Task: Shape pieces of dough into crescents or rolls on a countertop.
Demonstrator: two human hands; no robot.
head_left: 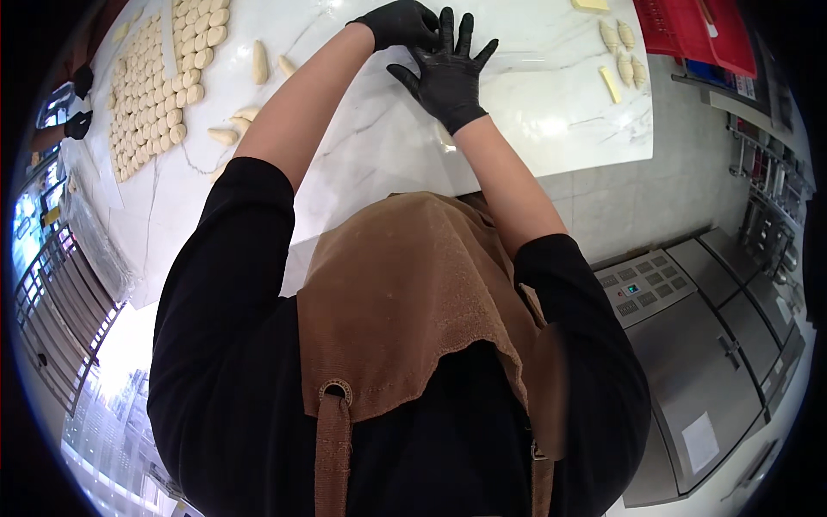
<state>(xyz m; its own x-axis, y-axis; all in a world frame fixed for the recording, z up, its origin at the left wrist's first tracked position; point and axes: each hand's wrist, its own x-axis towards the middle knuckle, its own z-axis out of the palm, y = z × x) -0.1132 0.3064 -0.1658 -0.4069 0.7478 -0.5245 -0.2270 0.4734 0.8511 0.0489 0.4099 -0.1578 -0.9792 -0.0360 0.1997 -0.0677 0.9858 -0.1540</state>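
Observation:
My left hand (398, 24), in a black glove, is at the far side of the marble worktop (370, 129). Its fingers are curled together, and whatever they may hold is hidden. Beside it, my right hand (448, 79), also gloved in black, lies palm down with fingers spread, close to the left fingertips. A small pale yellow piece (445, 138) shows by my right wrist. Left of my left forearm are tapered dough pieces (259, 62), several of them loose on the top. Farther left, many small round dough pieces (164, 95) stand packed in rows.
Rolled dough pieces (626, 67) and a yellow stick, perhaps butter (610, 84), lie at the right end, below a yellow block (591, 4). Red crates (689, 34) stand beyond. A co-worker's gloved hand (77, 125) is at the left edge. Steel cabinets (689, 370) stand lower right.

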